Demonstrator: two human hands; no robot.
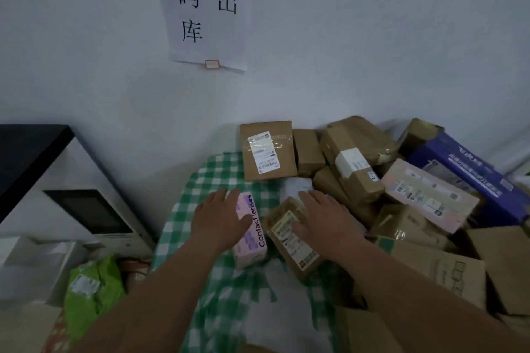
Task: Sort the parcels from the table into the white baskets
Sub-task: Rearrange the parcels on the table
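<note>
The tabletop (229, 309), under a green checked cloth, carries a heap of parcels along its right side and far edge, among them a blue box (464, 178) and a taped brown box (268, 149) leaning at the wall. No white basket shows in the view. Near the middle lie two smaller parcels side by side: a brown parcel (292, 241) and a pink box (251, 233), both with their long axes running from the near edge toward the wall. The right hand (324, 219) lies on the brown parcel's right side, fingers straight and spread, clamping nothing. The left hand (219, 219) rests on the pink box's left side, fingers likewise straight. Each hand is nearest its own parcel, so each probably only needs to curl around it.
</note>
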